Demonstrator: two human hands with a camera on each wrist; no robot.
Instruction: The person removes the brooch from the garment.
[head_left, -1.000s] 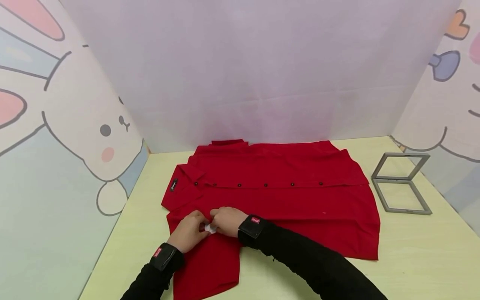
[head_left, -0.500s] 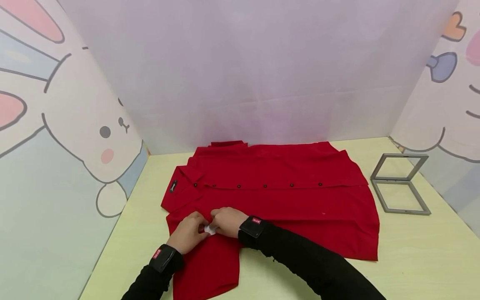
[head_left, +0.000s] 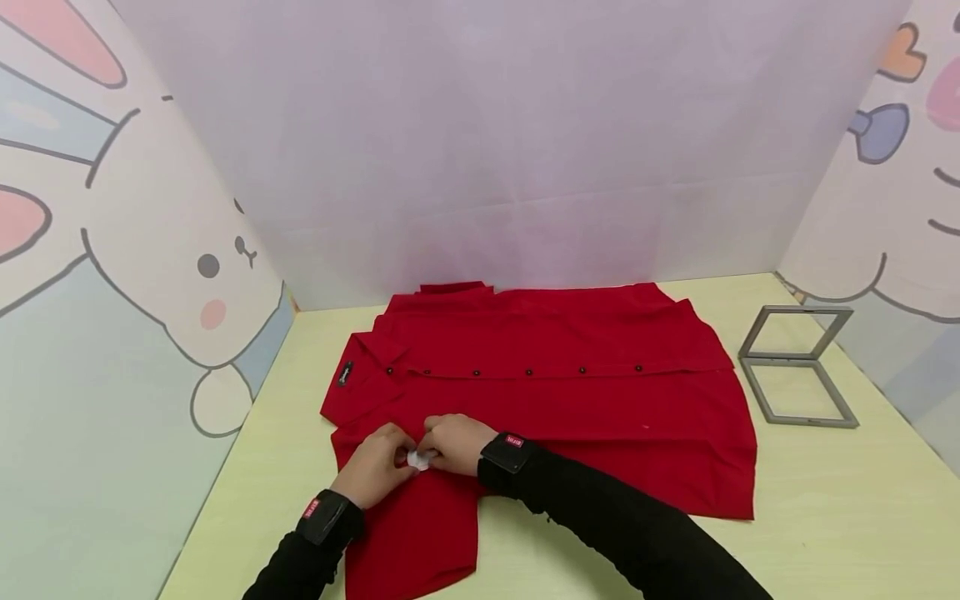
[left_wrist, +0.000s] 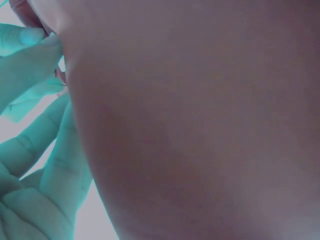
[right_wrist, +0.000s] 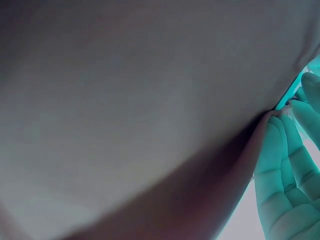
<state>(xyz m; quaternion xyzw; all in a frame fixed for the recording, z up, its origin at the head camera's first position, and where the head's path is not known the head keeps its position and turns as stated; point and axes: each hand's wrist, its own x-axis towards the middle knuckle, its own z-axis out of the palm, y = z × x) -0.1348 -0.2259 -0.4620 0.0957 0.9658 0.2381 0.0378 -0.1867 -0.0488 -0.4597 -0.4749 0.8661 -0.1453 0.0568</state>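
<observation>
Red shirt (head_left: 551,408) spans lower centre of head view, long axis left-right, collar at left. Left hand (head_left: 374,468) and right hand (head_left: 459,444), fingers curled, pinch small white piece (head_left: 418,460) between them, lower left of shirt. Neither's nearer; exact fingertip gap unclear.

Both sleeves (head_left: 615,518) are black and full-length, each ending at a black strap (head_left: 504,460) that bears a small red tag (head_left: 514,441) with pale lettering.
</observation>
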